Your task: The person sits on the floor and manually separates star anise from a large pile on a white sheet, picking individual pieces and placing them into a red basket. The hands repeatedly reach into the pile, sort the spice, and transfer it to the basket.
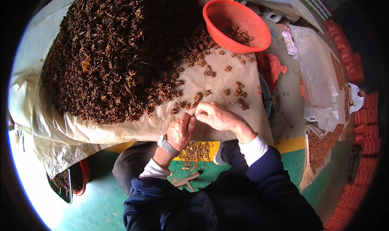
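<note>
My left hand [180, 131], with a metal watch on its wrist, meets my right hand [216, 116] above the near edge of the sheet-covered table [133, 133]. Fingertips of both hands pinch a small dark piece [194, 115], too small to name surely. Just beyond them lie loose star anise pods [197, 96]. A large heap of star anise [106, 60] covers the left and far part of the sheet. At the far right of the table sits a red plastic basket [232, 25], tilted, with some star anise inside.
Stems and debris [194, 155] lie on the floor between my legs. Under the table's left side are a red tub [85, 176] and a dark container [60, 182]. Off to the right are a broom [308, 173], a plastic sheet [319, 79], a brown pile [323, 146], stacked red sacks [364, 133] and a person [355, 98].
</note>
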`<state>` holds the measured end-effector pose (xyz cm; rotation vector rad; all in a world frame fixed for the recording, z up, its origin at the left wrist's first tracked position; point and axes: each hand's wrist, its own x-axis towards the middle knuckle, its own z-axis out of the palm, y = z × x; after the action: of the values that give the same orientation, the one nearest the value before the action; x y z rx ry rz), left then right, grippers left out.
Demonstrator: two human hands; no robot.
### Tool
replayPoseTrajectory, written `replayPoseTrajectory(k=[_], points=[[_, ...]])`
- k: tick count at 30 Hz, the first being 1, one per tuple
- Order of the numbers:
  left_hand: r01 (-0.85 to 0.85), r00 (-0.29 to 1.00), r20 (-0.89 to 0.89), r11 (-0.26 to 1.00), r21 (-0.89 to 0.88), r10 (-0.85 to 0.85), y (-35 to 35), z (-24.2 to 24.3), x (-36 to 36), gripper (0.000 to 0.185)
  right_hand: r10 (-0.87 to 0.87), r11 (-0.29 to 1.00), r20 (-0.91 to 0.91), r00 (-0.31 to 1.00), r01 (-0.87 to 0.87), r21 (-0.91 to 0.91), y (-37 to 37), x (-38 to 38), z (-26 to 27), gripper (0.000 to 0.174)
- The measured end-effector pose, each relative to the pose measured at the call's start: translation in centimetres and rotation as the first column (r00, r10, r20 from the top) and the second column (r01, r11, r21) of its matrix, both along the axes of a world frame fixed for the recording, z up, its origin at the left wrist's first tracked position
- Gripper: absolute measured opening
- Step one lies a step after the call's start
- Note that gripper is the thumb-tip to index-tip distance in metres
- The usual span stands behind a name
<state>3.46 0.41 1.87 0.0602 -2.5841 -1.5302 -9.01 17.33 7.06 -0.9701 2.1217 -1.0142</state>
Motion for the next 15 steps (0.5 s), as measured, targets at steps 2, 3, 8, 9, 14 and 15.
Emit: replayPoseTrajectory(k=[2,3,8,9,14,15], points=[[0.043,0.998,0.043,0.996,0.079,-0.047,0.4,0.4,0.3,0.020,0.014,0.999,0.073,0.997,-0.012,-0.037,0.9,0.1,0.2,0.015],[0.056,0.998,0.024,0.998,0.005,-0.056,0.7,0.4,0.2,0.019,0.004,0.999,0.121,0.993,0.001,-0.038,1.3,0.2,0.2,0.015],[0.070,0.991,-0.093,0.960,-0.270,-0.098,1.8,0.0,-0.1,0.015,-0.009,0.996,-0.086,0.996,0.017,0.090,2.8,2.0,-0.9,0.017],[0.069,0.986,-0.124,0.956,-0.285,-0.108,2.0,-0.1,-0.1,0.015,-0.020,0.997,-0.079,0.997,0.025,0.066,2.9,2.2,-1.2,0.017],[-0.180,0.972,0.213,0.894,0.411,0.097,3.3,-1.2,-0.4,0.023,-0.172,0.963,0.210,0.962,0.210,-0.171,2.6,2.9,-1.8,0.015],[-0.194,0.978,0.161,0.872,0.450,0.134,3.5,-1.5,-0.6,0.024,-0.166,0.964,0.234,0.958,0.208,-0.167,2.6,3.2,-1.8,0.016]])
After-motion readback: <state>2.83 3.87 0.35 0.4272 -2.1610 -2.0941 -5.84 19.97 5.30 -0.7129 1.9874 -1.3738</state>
